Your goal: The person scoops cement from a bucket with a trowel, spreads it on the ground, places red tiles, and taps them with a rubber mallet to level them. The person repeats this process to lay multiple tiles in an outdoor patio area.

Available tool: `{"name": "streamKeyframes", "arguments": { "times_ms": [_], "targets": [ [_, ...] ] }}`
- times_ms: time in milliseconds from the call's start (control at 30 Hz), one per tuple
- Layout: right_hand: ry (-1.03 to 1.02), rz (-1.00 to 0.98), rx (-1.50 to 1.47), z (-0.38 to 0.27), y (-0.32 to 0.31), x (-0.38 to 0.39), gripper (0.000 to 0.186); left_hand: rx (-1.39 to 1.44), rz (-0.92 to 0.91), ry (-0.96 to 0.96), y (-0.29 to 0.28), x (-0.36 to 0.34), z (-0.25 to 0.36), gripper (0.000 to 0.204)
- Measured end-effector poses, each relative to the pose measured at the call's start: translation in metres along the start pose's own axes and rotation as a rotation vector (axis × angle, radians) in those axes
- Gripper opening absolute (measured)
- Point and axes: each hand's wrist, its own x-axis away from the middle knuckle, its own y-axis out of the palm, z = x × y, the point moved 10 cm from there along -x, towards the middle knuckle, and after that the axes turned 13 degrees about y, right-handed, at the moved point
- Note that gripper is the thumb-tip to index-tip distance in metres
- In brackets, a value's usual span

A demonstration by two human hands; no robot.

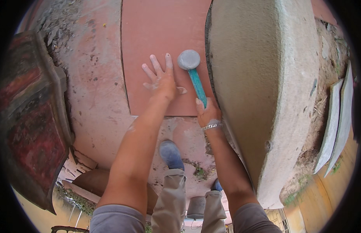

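Note:
My left hand [161, 80] lies with its fingers spread on a smooth reddish tile [165, 27], whose near edge is close below the hand. To its right, my right hand [209, 112] is closed around the teal handle of a mallet [189, 60]. The mallet's round grey head points away from me, over the tile and beside my left fingers. I cannot tell whether the head touches the tile. A silver chain bracelet sits on my right wrist.
A low cement-faced wall [246, 70] runs along the tile's right side. Dusty pinkish ground [91, 77] lies to the left, with a worn dark red metal-like panel [37, 116] beyond. Slabs [339, 116] lean at far right. A bucket [196, 207] stands behind my legs.

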Motion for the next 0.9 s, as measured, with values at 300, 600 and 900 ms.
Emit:
{"name": "streamKeyframes", "arguments": {
  "times_ms": [300,600,900],
  "targets": [
    [0.117,-0.071,0.043,0.078,0.006,0.035,0.042,-0.049,-0.007,-0.012,0.002,0.002,0.004,0.133],
    [0.135,-0.078,0.079,0.13,0.008,0.068,0.042,-0.057,0.022,0.005,0.004,0.001,0.004,0.131],
    [0.166,-0.058,0.065,0.148,0.003,0.079,0.042,-0.069,0.035,0.017,0.007,0.001,0.003,0.131]
  ]
}}
